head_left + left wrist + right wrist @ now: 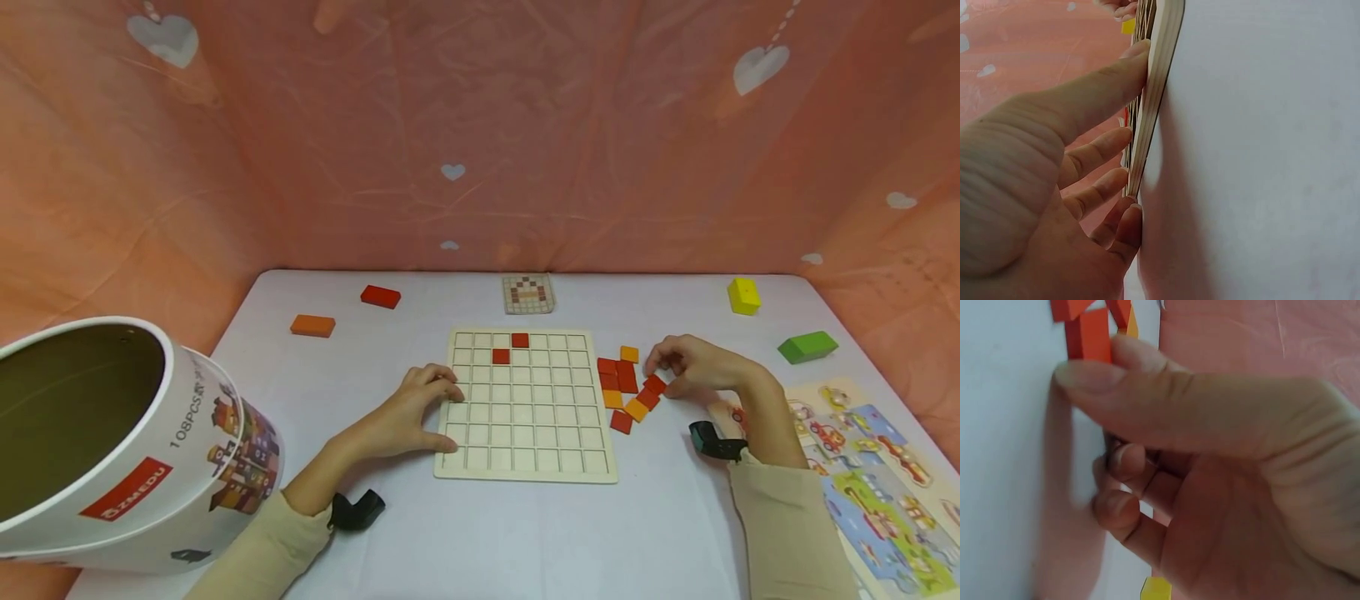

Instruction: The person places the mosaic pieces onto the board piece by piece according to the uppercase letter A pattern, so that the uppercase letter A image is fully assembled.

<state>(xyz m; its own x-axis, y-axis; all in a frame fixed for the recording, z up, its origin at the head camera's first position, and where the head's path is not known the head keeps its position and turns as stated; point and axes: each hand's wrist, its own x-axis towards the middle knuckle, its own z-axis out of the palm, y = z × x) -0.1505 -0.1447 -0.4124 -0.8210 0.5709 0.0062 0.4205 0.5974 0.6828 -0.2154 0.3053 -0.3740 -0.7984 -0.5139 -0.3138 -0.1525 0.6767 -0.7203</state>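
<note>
Your left hand (pixel 408 412) braces the grid board (pixel 527 406) on the table (pixel 525 533), fingers spread along its edge to steady it. Your right hand (pixel 693 365) seems to pinch a red tile (pixel 655 384) from the pile just beside the board.
</note>
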